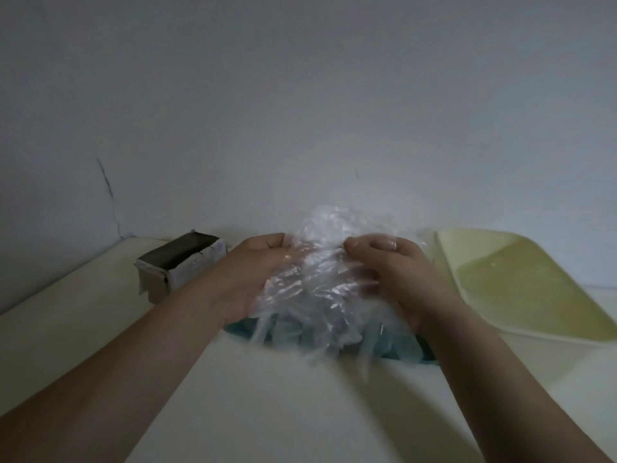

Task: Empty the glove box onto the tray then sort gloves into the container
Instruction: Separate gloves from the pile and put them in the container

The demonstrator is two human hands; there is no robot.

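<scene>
Fingers of left hand (257, 269) and right hand (394, 269) clutch the gloves (320, 262), best lowered together, centred over the container (425, 354).

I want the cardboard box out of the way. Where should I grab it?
Likely from above with the left hand, nearest it: the cardboard box lies with its open side up, so pinch the printed long wall, thumb inside. Free it from the gloves first.

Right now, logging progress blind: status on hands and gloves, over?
Left hand and right hand both gripping the clear gloves. Bundle held over the teal container. Glove box left, tray right, neither in the way.
</scene>
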